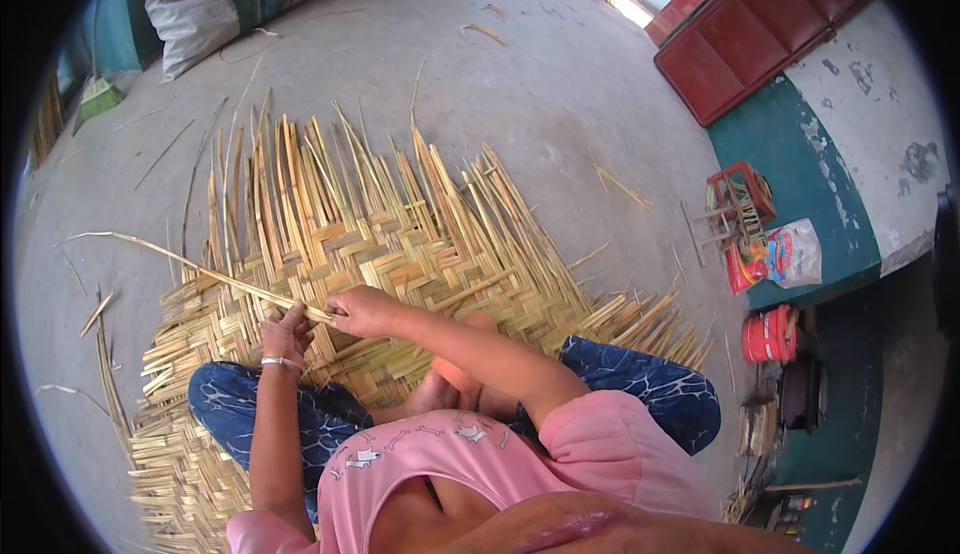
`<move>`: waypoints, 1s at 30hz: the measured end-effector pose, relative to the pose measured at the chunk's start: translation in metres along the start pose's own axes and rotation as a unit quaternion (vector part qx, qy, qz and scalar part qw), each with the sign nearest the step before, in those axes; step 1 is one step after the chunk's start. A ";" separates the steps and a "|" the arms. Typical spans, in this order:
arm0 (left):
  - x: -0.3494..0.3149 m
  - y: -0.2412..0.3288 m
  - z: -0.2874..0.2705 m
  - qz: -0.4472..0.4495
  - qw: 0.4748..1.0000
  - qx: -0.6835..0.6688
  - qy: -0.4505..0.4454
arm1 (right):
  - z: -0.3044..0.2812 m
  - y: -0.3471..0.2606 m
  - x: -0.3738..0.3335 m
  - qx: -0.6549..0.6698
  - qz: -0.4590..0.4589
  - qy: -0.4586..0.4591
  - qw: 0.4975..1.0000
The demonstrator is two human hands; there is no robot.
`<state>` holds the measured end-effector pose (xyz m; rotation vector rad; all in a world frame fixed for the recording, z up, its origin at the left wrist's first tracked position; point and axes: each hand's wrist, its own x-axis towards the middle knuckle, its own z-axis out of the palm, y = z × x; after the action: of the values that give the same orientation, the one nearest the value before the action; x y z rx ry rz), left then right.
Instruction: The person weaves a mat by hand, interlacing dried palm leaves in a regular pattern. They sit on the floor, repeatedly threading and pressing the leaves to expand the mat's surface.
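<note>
A large mat (400, 254) woven from flat yellow-green reed strips lies on the floor under and in front of my crossed legs. Loose strip ends fan out along its far and right edges. My left hand (287, 334), with a bracelet at the wrist, is closed on a long reed strip (205, 272) just above the mat. Close beside it, my right hand (362, 311) grips the same strip near its right end. The strip's thin tip reaches far out to the left. The fingertips are partly hidden.
Loose reed scraps (625, 189) litter the grey concrete floor. A white sack (215, 14) and a green broom (98, 97) are at the far left. Along the right wall stand a small red stool (742, 194), a plastic bag (795, 254) and a red round container (768, 335).
</note>
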<state>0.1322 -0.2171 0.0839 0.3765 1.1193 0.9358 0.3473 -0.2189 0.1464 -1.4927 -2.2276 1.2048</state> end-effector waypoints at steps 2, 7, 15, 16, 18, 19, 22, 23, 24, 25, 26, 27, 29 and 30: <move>0.001 0.000 -0.002 -0.022 0.999 -0.025 -0.015 | 0.003 0.003 0.003 0.111 0.032 -0.030 0.993; -0.006 0.005 0.000 -0.046 0.995 -0.052 -0.075 | 0.009 0.008 0.009 0.404 0.127 -0.085 0.902; 0.002 -0.004 0.000 0.040 0.997 -0.016 -0.068 | 0.009 0.014 0.008 0.548 0.146 -0.066 0.821; 0.001 -0.003 0.001 0.050 0.997 -0.012 -0.062 | 0.006 0.010 0.008 0.525 0.150 -0.058 0.836; -0.003 -0.003 0.009 0.092 0.995 0.028 -0.039 | 0.006 0.010 0.007 0.471 0.142 -0.032 0.870; -0.004 -0.004 0.012 0.113 0.992 0.048 -0.027 | 0.014 0.017 0.012 0.440 0.128 -0.017 0.889; 0.001 -0.008 0.015 0.204 0.969 0.136 0.015 | 0.025 0.021 0.023 0.276 0.077 0.043 0.957; 0.002 -0.010 0.013 0.219 0.964 0.147 0.028 | 0.024 0.015 0.024 0.207 0.055 0.063 0.975; 0.003 -0.012 0.012 0.234 0.958 0.158 0.040 | 0.024 0.011 0.025 0.203 0.072 0.054 0.975; 0.005 -0.014 0.009 0.249 0.952 0.169 0.052 | 0.024 0.006 0.027 0.200 0.089 0.044 0.975; 0.005 -0.014 0.008 0.236 0.957 0.161 0.051 | 0.022 0.001 0.026 0.197 0.108 0.036 0.974; 0.005 -0.015 0.006 0.222 0.962 0.153 0.050 | 0.020 -0.001 0.026 0.189 0.105 0.022 0.976; 0.004 -0.015 0.004 0.149 0.984 0.093 0.037 | 0.016 0.000 0.026 0.170 0.097 -0.006 0.981; 0.003 -0.014 0.004 0.089 0.995 0.040 0.025 | 0.014 0.002 0.026 0.159 0.091 -0.019 0.983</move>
<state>0.1425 -0.2223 0.0744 0.5275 1.1865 1.0629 0.3282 -0.2038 0.1291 -1.5753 -1.8397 1.5689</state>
